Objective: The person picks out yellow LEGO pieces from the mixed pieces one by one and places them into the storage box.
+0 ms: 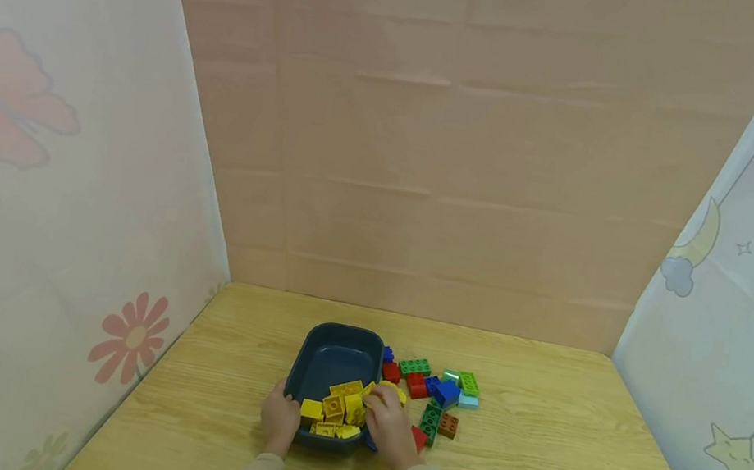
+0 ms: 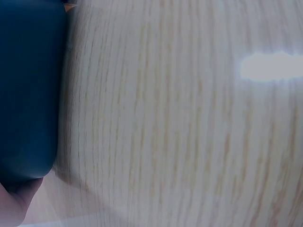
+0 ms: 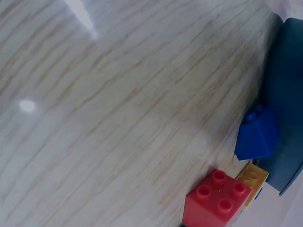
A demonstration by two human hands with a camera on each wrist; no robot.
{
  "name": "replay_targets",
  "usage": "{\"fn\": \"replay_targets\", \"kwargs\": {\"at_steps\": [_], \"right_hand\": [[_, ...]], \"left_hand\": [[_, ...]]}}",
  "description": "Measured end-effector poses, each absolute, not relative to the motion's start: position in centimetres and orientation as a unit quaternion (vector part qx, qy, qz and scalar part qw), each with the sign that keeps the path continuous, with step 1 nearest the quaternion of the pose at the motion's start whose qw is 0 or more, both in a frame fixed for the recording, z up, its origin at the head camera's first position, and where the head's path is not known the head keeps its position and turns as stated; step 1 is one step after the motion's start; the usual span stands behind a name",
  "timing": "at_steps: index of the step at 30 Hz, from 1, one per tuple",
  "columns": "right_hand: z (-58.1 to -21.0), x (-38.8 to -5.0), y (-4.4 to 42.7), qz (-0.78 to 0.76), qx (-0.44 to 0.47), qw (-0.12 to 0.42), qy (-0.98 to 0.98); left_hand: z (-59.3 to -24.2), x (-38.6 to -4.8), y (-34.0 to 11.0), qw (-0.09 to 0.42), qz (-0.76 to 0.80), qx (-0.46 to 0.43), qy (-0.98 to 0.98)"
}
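Observation:
A dark blue tray (image 1: 340, 330) stands on the table, with several yellow bricks (image 1: 333, 406) heaped in its near end. My left hand (image 1: 280, 418) grips the tray's left side near the front corner. In the left wrist view, part of that hand (image 2: 13, 205) shows against the tray's outer wall (image 2: 31, 90). Over the right rim reaches my right hand (image 1: 388, 424), its curled fingers appearing to pinch a yellow brick. The fingers partly hide that brick. Another yellow piece (image 1: 401, 395) shows just beyond this hand.
Right of the tray lie loose bricks: green (image 1: 415, 367), red (image 1: 417, 385), blue (image 1: 447, 394), brown (image 1: 447, 425) and light blue (image 1: 468, 402). In the right wrist view, a blue brick (image 3: 258, 135) sits close against the tray, near a red brick (image 3: 215, 201). A papered wall (image 1: 435, 153) stands behind.

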State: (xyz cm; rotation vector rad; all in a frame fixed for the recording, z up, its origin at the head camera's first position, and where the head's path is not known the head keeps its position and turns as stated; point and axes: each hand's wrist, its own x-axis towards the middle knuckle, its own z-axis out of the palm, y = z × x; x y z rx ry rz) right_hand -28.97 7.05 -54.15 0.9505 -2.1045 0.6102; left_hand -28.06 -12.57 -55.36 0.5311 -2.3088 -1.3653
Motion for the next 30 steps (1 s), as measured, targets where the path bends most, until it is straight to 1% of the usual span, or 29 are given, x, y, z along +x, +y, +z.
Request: {"fn": "replay_targets", "kwargs": {"at_steps": [11,22,30], "right_hand": [[-54.34,-28.56,6.24,0.236,0.414,0.357,-0.803],[-54.59,-28.41,6.08,0.247,0.437,0.309,-0.808],[-54.47,-28.46,6.00,0.236,0.443,0.303,-0.810]], "left_hand": [[-55.50,-28.15,-12.61,0.199,-0.488,0.196,-0.827],[-55.75,-28.34,-12.65,0.205,-0.486,0.193,-0.827],[-55.71,-28.24,-12.63,0.208,-0.487,0.193,-0.826]]}}
